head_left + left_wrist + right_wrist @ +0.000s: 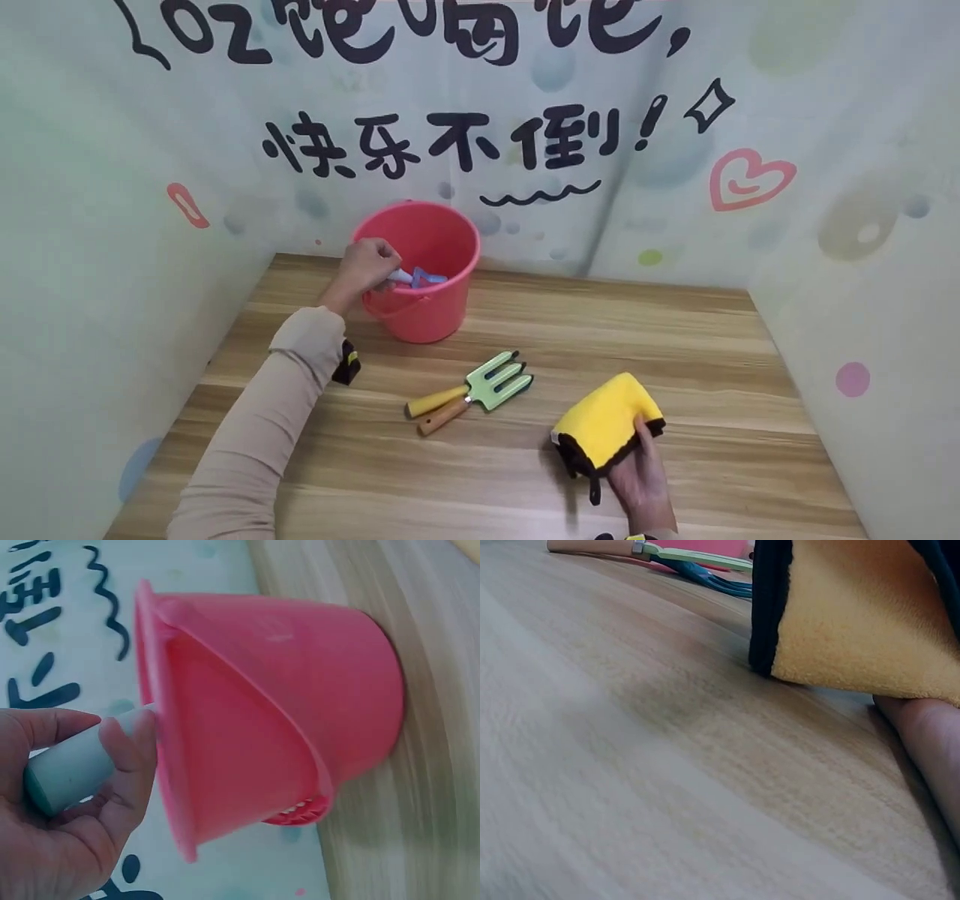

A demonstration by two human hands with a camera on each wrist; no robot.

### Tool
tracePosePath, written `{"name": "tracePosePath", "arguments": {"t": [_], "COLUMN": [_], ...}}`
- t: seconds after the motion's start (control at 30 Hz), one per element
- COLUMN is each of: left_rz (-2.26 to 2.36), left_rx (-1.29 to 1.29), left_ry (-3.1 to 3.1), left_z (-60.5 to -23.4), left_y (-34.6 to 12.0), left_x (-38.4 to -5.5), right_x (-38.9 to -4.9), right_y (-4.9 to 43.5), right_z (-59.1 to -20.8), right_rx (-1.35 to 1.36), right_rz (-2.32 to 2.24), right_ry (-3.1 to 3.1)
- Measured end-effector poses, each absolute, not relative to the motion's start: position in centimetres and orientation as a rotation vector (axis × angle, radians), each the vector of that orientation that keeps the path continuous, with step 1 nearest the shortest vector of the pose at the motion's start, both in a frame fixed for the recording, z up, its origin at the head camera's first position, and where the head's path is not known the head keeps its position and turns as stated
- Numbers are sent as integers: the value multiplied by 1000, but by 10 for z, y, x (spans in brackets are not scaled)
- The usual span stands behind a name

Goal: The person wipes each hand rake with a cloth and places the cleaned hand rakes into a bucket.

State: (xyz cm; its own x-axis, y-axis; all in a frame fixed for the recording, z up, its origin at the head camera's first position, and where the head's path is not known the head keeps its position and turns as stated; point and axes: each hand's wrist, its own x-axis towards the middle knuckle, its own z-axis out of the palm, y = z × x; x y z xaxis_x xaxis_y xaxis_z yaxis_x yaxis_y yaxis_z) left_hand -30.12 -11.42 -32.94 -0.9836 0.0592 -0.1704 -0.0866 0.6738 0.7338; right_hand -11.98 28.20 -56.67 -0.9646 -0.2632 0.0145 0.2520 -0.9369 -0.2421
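At the rim of a pink bucket, my left hand grips the pale cylindrical handle of a small tool. The tool's blue, frame-like head shows inside the bucket's mouth; its exact kind cannot be told. In the left wrist view, fingers and thumb curl round that handle, beside the rim. My right hand holds a folded yellow cloth with black edging and a hanging loop, above the table at the front right. The thumb lies over the cloth's edge, while the other fingers are hidden beneath it.
Two hand forks, one pale green on top, lie overlapped on the wooden table between the hands. Their handles are yellow and brown. A printed curtain stands close behind the bucket, and pale walls flank the table.
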Motion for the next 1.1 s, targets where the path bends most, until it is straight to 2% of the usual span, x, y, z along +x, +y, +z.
{"name": "tracePosePath", "arguments": {"t": [0.2,0.4,0.57,0.7,0.87,1.1], "left_rz": [971,994,1227,1307,1079,801], "left_rx": [15,18,122,285,400,489], "left_ry": [2876,2964,3117,3035,2829,2854], "left_z": [-342,-345,-337,-344,-389,-476], "left_y": [-114,-127,-134,-120,-93,-58], "left_x": [-314,-314,-289,-248,-204,-170], "right_x": [-120,-120,-120,-120,-123,-122], "right_y": [281,280,281,282,282,280], "right_z": [-567,-570,-569,-568,-568,-571], "right_rx": [-51,-112,-133,-113,-116,-71], "right_rz": [-2872,-2866,-2870,-2868,-2879,-2889], "right_ry": [332,305,260,293,298,328]}}
